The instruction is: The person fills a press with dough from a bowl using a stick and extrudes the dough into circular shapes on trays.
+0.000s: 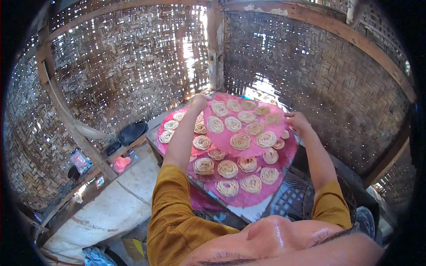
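Note:
My left hand (198, 102) grips the far left edge of a round pink sheet (254, 151), fingers closed on the rim. On its right edge my right hand (298, 122) is closed as well, with the fingertips partly hidden. Pale coiled strands shaped like rosettes (240, 142) lie in rows across this sheet. It overlaps other pink sheets (243, 201) that carry more coils (227, 169), nearer to me and on the left. All of them rest on a table with a pale top (255, 213), and the upper sheet covers part of the coils below.
Woven bamboo walls (133, 66) meet at a wooden post (216, 57) just behind the table. Along the left runs a ledge with a black bag (133, 133) and a pink crumpled item (121, 164). A white sack-like surface (106, 208) lies below it.

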`<state>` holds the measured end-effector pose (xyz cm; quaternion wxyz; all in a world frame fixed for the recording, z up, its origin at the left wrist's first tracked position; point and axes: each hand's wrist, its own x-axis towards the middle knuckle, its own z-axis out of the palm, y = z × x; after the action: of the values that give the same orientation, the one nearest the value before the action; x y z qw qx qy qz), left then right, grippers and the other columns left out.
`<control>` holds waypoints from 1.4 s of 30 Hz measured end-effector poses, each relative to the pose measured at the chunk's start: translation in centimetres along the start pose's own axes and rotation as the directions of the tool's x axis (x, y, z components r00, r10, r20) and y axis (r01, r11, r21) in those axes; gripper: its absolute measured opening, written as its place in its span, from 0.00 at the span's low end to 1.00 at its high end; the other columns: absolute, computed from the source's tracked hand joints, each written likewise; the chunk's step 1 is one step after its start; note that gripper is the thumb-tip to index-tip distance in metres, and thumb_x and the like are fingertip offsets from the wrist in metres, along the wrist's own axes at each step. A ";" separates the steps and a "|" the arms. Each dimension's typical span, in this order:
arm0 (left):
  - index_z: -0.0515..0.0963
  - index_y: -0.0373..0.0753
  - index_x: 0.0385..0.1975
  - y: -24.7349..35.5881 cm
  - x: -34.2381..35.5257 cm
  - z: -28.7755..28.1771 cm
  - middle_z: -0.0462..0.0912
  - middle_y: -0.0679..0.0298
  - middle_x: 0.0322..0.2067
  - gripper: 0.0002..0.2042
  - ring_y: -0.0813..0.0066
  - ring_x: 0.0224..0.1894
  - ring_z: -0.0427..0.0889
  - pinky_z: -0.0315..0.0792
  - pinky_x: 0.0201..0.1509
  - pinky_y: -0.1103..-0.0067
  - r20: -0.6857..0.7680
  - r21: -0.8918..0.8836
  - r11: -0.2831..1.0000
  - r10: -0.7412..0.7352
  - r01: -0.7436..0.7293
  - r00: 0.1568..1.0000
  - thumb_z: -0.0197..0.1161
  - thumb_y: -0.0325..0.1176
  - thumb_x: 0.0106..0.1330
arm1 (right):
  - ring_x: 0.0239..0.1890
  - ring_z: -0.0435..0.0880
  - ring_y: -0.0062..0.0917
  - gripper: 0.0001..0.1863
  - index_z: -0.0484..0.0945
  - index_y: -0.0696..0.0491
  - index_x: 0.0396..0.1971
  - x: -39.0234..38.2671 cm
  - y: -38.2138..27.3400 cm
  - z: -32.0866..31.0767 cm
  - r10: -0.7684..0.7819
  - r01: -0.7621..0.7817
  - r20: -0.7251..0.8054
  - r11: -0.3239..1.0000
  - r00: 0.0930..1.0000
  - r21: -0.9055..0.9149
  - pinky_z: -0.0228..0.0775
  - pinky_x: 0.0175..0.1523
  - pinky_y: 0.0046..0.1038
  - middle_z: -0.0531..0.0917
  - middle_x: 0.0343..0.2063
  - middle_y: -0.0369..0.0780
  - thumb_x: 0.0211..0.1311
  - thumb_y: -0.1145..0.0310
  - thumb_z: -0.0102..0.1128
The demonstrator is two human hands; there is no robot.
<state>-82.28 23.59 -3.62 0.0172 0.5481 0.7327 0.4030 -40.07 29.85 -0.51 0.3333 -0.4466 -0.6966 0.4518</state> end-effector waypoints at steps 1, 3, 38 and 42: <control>0.80 0.40 0.29 -0.9 1.2 -0.4 0.81 0.61 0.31 0.11 0.75 0.34 0.79 0.71 0.38 0.82 -0.003 0.004 1.000 0.008 -0.008 1.000 0.53 0.24 0.47 | 0.27 0.75 0.20 0.20 0.74 0.62 0.39 3.5 1.0 0.4 -0.037 0.034 -0.028 0.995 0.999 -0.094 0.67 0.31 0.19 0.78 0.29 0.39 0.41 0.83 0.50; 0.81 0.47 0.29 -3.2 2.4 -1.7 0.80 0.57 0.32 0.10 0.68 0.34 0.79 0.72 0.39 0.78 -0.112 -0.149 0.989 -0.032 0.015 0.993 0.53 0.30 0.49 | 0.27 0.75 0.20 0.20 0.74 0.62 0.40 8.3 1.4 3.0 -0.060 0.060 0.011 0.998 0.998 -0.036 0.68 0.30 0.19 0.79 0.30 0.40 0.41 0.82 0.52; 0.75 0.34 0.27 -5.3 -43.2 9.9 0.77 0.53 0.25 0.08 0.57 0.29 0.75 0.67 0.35 0.69 -0.553 -0.284 0.713 -0.668 0.640 0.499 0.57 0.32 0.52 | 0.33 0.74 0.17 0.15 0.71 0.59 0.46 -48.8 0.6 -7.2 0.055 -0.084 -0.499 0.996 0.865 -0.035 0.66 0.38 0.18 0.77 0.35 0.38 0.58 0.72 0.49; 0.73 0.38 0.37 -2.8 -40.5 11.6 0.72 0.56 0.41 0.13 0.65 0.51 0.67 0.62 0.50 0.67 -0.266 0.016 0.920 -0.374 0.392 0.888 0.57 0.35 0.53 | 0.32 0.74 0.16 0.16 0.71 0.59 0.45 -53.1 2.3 -8.7 0.086 -0.086 -0.481 0.996 0.873 0.022 0.66 0.37 0.18 0.77 0.34 0.38 0.57 0.71 0.50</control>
<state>-62.90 -3.07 -30.05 -0.0178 0.3359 0.8358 0.4339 -11.64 -15.86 -2.63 0.4754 -0.5755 -0.5714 0.3411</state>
